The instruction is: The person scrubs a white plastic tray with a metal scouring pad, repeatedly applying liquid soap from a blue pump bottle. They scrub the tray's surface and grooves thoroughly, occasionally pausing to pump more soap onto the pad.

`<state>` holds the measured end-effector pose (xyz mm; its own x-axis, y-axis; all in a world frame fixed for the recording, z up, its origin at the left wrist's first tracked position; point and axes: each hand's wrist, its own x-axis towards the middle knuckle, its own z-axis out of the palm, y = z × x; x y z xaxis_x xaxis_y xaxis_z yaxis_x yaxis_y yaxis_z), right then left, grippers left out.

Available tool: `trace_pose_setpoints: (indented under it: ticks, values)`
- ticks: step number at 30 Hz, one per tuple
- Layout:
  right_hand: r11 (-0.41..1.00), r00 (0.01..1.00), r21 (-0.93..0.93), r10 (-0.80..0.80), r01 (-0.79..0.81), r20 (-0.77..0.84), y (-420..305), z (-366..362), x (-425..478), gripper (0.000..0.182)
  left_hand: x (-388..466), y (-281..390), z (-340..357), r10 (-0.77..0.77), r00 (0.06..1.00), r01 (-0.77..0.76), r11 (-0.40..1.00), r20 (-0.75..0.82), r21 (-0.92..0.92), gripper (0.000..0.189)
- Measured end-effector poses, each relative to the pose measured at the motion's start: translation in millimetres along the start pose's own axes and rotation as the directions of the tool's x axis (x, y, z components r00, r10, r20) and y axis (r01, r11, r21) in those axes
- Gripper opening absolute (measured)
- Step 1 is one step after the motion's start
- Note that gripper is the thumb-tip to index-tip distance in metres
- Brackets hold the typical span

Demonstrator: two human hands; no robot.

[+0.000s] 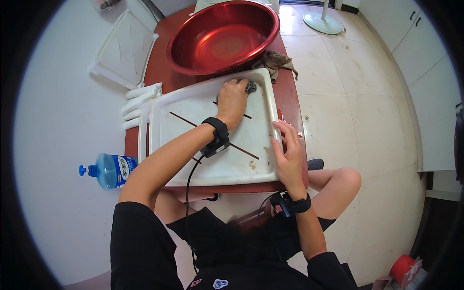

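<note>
A shallow white plastic tray (224, 172) with raised sides and narrow diagonal slots lies on a red-brown table (154, 58). Brownish stains mark its floor near the right side. My left hand (232, 99) presses a steel wool scourer (251, 87) to the tray's floor by the far right corner; the fingers cover most of the scourer. At the tray's right rim, my right hand (289, 152) holds the edge, its thumb and fingertips on the rim. Each wrist wears a black strapped device.
Beyond the tray stands a large red metal basin (224, 43), with a crumpled rag (273, 63) beside it. White tubes (139, 105) and a blue pump bottle (112, 170) are at the left. A white plastic panel (123, 50) leans on the wall. A cable hangs from my left wrist.
</note>
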<state>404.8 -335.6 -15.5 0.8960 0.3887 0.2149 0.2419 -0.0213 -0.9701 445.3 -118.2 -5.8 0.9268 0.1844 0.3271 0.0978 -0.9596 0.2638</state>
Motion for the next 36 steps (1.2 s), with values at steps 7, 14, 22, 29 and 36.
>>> trace_pose_setpoints:
  ticks: [7, 14, 22, 29, 36]
  values:
    - [0.998, 1.000, -0.067, 0.005, -0.005, 0.003, 2, -9, 1, 0.036, -40, 32, -22, 0.230, 0.954, -0.168, 0.941, 0.192, -0.293, 0.030]
    - [0.995, 0.998, -0.087, -0.040, 0.043, 0.041, -5, -2, -4, 0.037, 5, -4, 0, 0.016, 1.000, -0.016, 1.000, -0.001, 0.007, 0.022]
    - [0.997, 1.000, -0.074, -0.007, 0.007, 0.002, 3, -9, -1, 0.036, -45, 38, -14, 0.239, 0.958, -0.173, 0.924, 0.159, -0.341, 0.028]
    - [0.996, 0.999, -0.090, 0.001, 0.003, 0.042, -5, -3, -4, 0.036, -4, 10, 8, -0.165, 0.986, 0.161, 0.974, -0.014, -0.159, 0.021]
    - [0.992, 0.999, -0.117, -0.041, 0.044, 0.034, 3, -3, -4, 0.035, -3, 30, 22, 0.003, 1.000, -0.005, 0.989, -0.010, -0.145, 0.036]
